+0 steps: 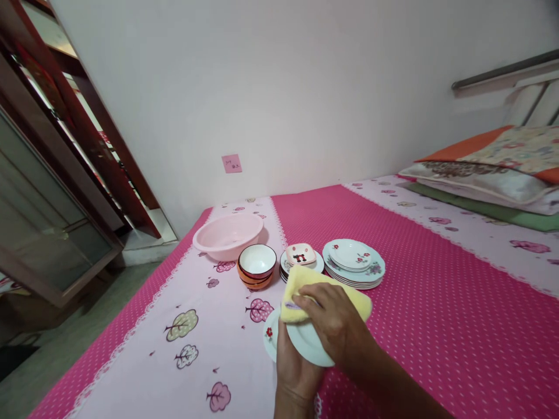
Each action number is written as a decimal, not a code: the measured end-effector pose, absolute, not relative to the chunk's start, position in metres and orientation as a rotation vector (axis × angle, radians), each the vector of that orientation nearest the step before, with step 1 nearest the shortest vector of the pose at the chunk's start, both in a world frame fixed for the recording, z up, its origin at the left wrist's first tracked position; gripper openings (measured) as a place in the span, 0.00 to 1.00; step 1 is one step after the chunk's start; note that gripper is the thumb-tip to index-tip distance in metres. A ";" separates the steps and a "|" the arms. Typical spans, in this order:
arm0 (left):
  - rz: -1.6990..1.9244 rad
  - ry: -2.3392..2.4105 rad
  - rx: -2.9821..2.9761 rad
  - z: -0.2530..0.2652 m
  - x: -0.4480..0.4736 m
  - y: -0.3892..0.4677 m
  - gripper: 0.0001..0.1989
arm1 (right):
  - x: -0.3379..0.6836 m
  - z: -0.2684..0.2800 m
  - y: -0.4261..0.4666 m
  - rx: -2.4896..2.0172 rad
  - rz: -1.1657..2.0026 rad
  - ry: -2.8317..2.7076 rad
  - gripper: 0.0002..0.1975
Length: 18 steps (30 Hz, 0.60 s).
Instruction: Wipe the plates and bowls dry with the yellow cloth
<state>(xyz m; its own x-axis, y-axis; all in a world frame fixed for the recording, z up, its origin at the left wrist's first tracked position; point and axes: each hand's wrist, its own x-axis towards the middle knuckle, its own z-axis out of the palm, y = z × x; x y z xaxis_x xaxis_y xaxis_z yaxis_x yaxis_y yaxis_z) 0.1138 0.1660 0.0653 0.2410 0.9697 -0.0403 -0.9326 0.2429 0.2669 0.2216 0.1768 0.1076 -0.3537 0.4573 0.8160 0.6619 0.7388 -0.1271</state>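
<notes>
My left hand [293, 366] grips a white plate [312, 344] from below, its fingers mostly hidden behind the plate. A folded yellow cloth [349, 295] is pinched in my right hand [334, 317] and lies against the upper face of that plate, covering much of it. Beneath and to the left, another white plate [269, 337] with a red flower rests on the bedspread. Just beyond the cloth stand a stack of small plates [321, 265] topped by a pink square dish [301, 254], and a stack of larger floral plates [376, 269].
Stacked bowls [257, 262] sit left of the small plates, close to a pink basin [227, 235]. The bedspread [414, 326] meets a white wall [305, 105] bearing a pink note [231, 163]. Pillows [489, 174] are piled at the right; a floor [135, 285] shows at left.
</notes>
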 end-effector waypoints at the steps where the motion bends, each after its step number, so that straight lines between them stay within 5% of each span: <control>1: 1.279 0.180 0.194 0.065 0.114 0.166 0.22 | 0.226 0.108 0.178 -0.862 -0.281 -2.017 0.13; 15: 1.357 0.220 0.083 0.062 0.087 0.174 0.29 | 0.222 0.099 0.153 -1.202 0.152 -2.289 0.18; 18: 1.381 0.252 0.127 0.058 0.085 0.173 0.24 | 0.208 0.093 0.142 -1.133 0.261 -2.249 0.17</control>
<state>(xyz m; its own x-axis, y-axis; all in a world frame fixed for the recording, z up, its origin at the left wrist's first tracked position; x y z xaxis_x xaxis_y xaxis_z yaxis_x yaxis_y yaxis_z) 0.0849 0.1732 0.0577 0.1675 0.9805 -0.1025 -0.9536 0.1876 0.2356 0.2078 0.1415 0.0930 -0.4555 0.7824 0.4247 0.6645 0.6163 -0.4226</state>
